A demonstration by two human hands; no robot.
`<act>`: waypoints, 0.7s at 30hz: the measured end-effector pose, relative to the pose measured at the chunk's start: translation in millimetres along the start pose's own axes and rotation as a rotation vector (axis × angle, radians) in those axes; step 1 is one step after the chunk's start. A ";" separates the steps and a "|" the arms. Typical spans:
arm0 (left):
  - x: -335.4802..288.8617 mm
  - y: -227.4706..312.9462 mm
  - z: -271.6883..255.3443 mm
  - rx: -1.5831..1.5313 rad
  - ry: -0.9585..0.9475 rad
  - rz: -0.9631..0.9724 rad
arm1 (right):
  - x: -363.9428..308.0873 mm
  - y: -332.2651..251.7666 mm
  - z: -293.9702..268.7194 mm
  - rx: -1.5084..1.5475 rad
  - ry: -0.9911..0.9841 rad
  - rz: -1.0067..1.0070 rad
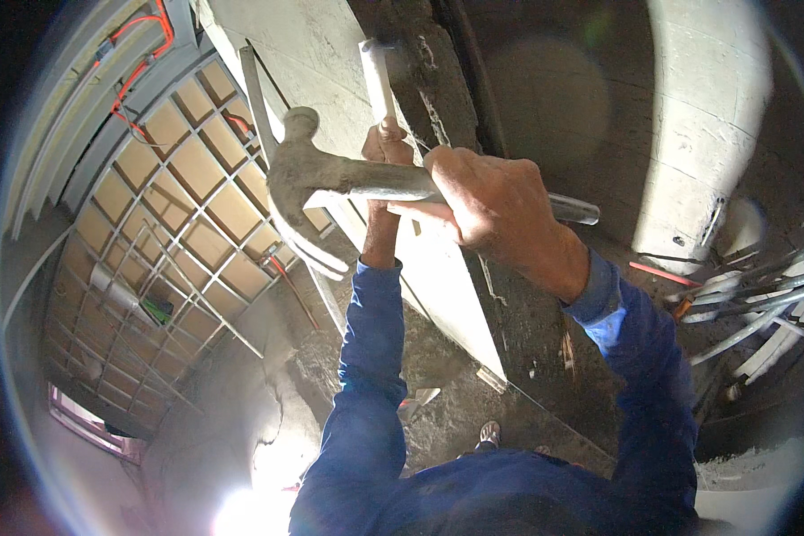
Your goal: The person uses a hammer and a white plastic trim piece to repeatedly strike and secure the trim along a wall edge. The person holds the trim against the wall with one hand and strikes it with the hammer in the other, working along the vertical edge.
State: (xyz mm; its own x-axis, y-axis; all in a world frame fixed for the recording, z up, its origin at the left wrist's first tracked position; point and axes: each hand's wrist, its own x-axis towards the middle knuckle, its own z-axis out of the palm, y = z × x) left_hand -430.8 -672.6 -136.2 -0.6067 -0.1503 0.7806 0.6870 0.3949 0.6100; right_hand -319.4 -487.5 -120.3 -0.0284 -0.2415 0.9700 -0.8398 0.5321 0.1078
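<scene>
The grey steel claw hammer (pixel 330 192), gripped mid-handle in the closed right hand (pixel 496 210), hangs just beside the white plastic conduit pipe (pixel 377 76) that the left hand (pixel 387 143) pins against the wall; judged best: short, square taps clear of those fingers.

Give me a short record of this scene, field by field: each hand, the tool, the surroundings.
Right hand: gripping the metal claw hammer by its handle, head pointing left
Left hand: holding a white pipe against the grey wall
Sleeves: blue, both arms
Surroundings: grid ceiling frame with orange cables at left; white pipes bundled at right
</scene>
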 end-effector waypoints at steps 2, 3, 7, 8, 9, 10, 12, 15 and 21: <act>5.4 -11.3 -1.2 -0.010 -0.048 0.120 | 4.6 -0.1 1.6 0.058 0.083 -0.038; 6.3 -16.8 -1.1 -0.061 -0.048 0.129 | 7.3 1.1 2.3 0.057 0.114 -0.077; 11.7 -26.6 7.8 0.213 0.122 0.604 | 23.6 21.9 7.1 0.014 0.180 -0.161; 12.4 -25.1 10.2 0.254 0.091 0.474 | 28.8 32.0 9.2 0.001 0.158 -0.172; 12.8 -22.0 13.5 0.278 0.032 0.232 | 33.1 43.5 11.7 -0.115 -0.032 -0.002; 12.1 -17.8 14.6 0.213 0.029 -0.009 | 36.7 54.6 13.9 -0.215 -0.096 0.120; 11.3 -7.3 19.0 0.187 -0.029 -0.047 | 36.5 66.2 19.3 -0.285 -0.101 0.272; 2.8 4.2 11.1 0.106 -0.080 0.071 | 25.8 61.3 22.5 -0.156 -0.006 0.130; 15.7 -5.1 3.8 0.090 0.072 0.514 | 25.8 21.0 7.4 0.070 0.027 0.034</act>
State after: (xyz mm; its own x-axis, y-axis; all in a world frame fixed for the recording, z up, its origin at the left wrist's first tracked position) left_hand -445.3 -673.5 -127.6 -0.1696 0.0224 0.9853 0.8497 0.5097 0.1347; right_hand -341.7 -488.5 -94.7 -0.0433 -0.2018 0.9785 -0.8744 0.4814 0.0605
